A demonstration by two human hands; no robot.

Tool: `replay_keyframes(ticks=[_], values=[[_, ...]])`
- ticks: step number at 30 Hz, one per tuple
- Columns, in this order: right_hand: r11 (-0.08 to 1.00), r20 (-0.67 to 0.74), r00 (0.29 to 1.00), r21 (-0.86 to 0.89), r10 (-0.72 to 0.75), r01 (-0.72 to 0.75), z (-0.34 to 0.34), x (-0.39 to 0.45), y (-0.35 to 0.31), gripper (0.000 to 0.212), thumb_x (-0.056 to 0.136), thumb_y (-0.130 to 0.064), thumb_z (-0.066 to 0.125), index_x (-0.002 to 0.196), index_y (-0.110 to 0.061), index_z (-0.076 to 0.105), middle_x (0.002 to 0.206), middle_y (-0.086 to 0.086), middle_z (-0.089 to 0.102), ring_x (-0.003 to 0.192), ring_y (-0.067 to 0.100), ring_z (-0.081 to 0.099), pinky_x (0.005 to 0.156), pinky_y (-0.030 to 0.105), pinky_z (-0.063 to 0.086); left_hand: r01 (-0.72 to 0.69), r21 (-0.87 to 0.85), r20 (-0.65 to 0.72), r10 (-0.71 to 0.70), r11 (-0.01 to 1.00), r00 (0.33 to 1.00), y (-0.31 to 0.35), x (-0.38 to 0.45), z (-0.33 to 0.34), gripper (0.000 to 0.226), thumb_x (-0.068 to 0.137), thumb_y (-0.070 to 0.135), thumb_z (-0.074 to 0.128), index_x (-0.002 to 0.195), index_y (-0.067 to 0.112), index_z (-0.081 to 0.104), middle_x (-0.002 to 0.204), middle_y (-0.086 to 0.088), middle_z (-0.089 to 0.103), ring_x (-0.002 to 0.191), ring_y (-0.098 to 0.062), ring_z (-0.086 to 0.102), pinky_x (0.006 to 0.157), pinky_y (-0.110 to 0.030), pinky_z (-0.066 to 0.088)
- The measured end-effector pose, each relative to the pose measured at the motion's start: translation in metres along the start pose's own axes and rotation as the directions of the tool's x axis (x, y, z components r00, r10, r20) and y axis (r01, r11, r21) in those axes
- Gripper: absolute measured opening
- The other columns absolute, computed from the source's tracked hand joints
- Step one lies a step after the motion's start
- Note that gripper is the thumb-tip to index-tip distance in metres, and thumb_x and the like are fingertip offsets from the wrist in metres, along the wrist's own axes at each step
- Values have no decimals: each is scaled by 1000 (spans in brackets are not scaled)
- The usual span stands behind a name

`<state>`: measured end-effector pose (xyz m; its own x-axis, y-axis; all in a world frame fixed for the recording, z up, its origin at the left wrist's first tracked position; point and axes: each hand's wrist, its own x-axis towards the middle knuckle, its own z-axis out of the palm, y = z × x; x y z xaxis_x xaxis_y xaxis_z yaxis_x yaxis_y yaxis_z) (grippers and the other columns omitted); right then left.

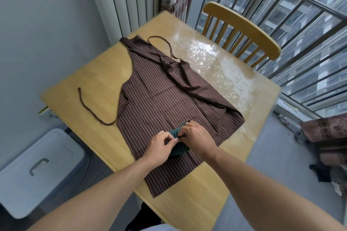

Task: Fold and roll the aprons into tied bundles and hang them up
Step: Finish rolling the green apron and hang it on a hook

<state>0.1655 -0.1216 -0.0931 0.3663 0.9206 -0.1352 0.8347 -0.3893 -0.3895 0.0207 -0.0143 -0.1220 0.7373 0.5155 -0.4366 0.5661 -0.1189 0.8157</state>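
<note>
While a brown striped apron (159, 99) lies spread flat on the wooden table (78, 88), partly folded along its right side, a small green striped bundle (177, 149) is held on top of its lower part, between both hands. The left hand (159, 148) is curled, its fingertips pinching the bundle's near edge, and the right hand (195, 137) is curled over the bundle's far side. One brown tie strap (88, 107) trails loose across the table at left; a wooden chair (242, 30) stands at the far edge.

Left hand (161, 146), right hand (195, 137) pinch green striped bundle (176, 149) atop brown striped apron (161, 97) on table (90, 84).
</note>
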Motion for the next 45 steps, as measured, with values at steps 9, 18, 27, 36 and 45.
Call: replay_keyframes(ticks=[9,18,27,36,45], values=[[996,110,990,-10,93,-92,0,12,-10,19,96,-38,66,101,-22,72,90,-5,69,81,11,59,65,25,44,-11,19,-65,12,1000,998,-6,2,-1,17,103,37,56,89,32,65,99,11,61,95,-7,60,83,-34,56],[918,345,899,189,271,-350,-14,16,1,8,91,-16,73,91,-22,78,92,-4,74,81,10,67,67,23,57,-27,44,-65,29,999,997,-2,-3,9,19,103,36,55,89,26,63,97,10,55,94,-9,57,83,-34,52],[992,207,970,-51,126,-118,-20,0,-4,22,92,-10,60,102,-22,75,88,-4,72,75,13,66,60,24,54,1,128,-47,5,992,999,2,-2,7,18,103,38,55,91,27,64,99,11,56,100,-12,55,88,-36,51],[994,224,972,-97,65,-44,-29,-7,8,13,92,-33,72,100,-22,69,101,-9,62,93,12,60,67,27,47,-11,315,-29,22,949,999,5,-5,9,17,103,44,51,96,31,60,103,11,55,105,-11,49,91,-40,49],[952,359,908,130,216,-278,-31,-8,27,23,101,-47,55,93,-25,57,79,-3,65,66,14,60,56,35,45,14,360,-5,-13,933,1000,-1,-4,-1,18,104,41,50,94,29,58,100,11,54,106,-13,50,93,-40,47]])
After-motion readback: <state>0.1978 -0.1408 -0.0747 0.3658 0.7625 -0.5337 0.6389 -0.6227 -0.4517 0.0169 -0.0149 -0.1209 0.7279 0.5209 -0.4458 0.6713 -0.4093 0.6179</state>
